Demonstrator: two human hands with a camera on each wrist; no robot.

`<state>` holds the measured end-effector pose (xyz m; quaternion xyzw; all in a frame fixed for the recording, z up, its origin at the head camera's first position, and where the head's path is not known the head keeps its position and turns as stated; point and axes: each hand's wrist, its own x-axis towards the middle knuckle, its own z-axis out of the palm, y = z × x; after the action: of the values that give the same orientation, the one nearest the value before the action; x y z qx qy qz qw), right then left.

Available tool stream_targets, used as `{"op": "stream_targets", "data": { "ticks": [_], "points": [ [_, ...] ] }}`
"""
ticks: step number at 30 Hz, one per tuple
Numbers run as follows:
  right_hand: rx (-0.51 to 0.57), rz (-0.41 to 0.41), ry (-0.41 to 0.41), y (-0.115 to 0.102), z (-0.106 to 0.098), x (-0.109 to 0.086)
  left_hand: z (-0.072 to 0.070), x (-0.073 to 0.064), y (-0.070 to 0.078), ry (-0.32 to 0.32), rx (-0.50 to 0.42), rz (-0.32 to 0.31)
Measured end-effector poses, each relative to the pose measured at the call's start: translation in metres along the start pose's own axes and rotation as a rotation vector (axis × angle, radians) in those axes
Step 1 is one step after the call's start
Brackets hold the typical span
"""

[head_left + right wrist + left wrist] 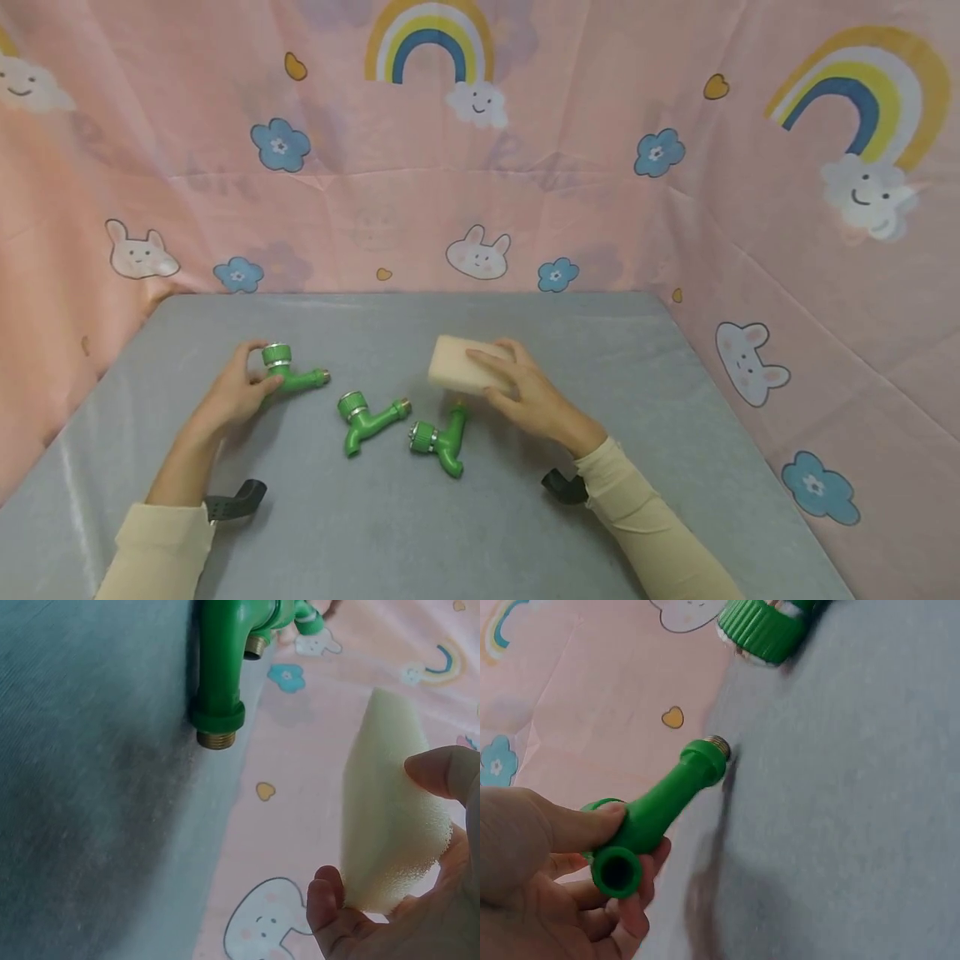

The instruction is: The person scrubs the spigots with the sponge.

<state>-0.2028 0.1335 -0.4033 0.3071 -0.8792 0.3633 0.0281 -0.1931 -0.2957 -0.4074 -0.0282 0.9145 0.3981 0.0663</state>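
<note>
At ten o'clock, the left hand (236, 392) curls its fingers (635, 919) round a green tap (300, 380); grip steadily. A second tap (367, 425) and third tap (450, 442) lie mid-worktop (375, 533). At one, the right hand (536, 396) pinches a sponge (452, 363), fingers spread; squeeze lightly.

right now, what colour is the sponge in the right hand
The sponge is pale cream, showing best in the head view.

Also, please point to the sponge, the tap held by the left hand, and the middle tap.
Sponge (453, 364): head view, on its uncovered left part.
Held tap (660, 810): left wrist view, on its green body.
Middle tap (365, 425): head view, on its green body.
</note>
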Motion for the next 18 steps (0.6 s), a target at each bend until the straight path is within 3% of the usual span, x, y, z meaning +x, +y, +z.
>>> {"op": "stream_targets", "data": {
  "ticks": [3,6,9,13,18],
  "points": [
    [0.007,0.002,0.001,-0.004,0.000,-0.001,0.005,-0.002,0.011,0.020,-0.066,0.044],
    [0.022,-0.002,0.012,-0.010,0.001,-0.001,0.010,-0.006,0.027,-0.008,-0.129,0.100],
    [0.011,-0.051,0.053,-0.018,0.002,-0.001,0.018,-0.012,0.045,-0.076,-0.211,0.156],
    [-0.040,-0.188,0.116,-0.031,0.006,-0.001,0.037,-0.020,0.067,-0.166,-0.339,0.218],
    [-0.088,-0.287,0.119,-0.040,0.014,-0.003,0.061,-0.028,0.087,-0.281,-0.503,0.249]
  ]
}}
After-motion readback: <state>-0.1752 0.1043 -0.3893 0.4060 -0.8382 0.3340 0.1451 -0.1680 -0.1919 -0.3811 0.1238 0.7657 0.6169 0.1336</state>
